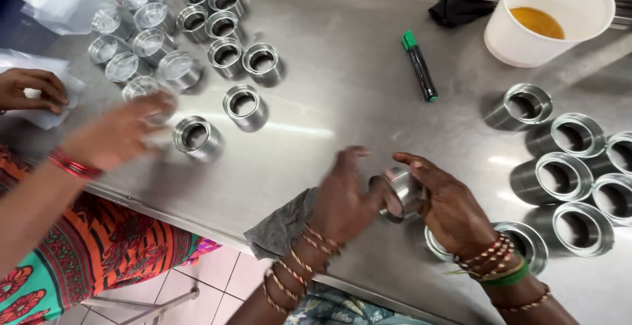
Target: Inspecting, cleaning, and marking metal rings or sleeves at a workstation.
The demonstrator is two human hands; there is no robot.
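- Left hand (pixel 342 200) and right hand (pixel 451 206): fingers closed round one steel ring (pixel 403 192), held tilted above the table (pixel 342 88) edge, bore visible.
- Grey cloth (pixel 283 226) under left wrist.
- Co-worker's hand (pixel 122 131), blurred, over capped rings (pixel 141 42).

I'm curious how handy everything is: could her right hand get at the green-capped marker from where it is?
Probably yes. The right hand is busy holding a metal ring with the left hand, but only bare table lies between it and the marker.

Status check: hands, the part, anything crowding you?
Left hand and right hand both grip one metal ring. Grey cloth under left wrist. Co-worker's hand works far left.
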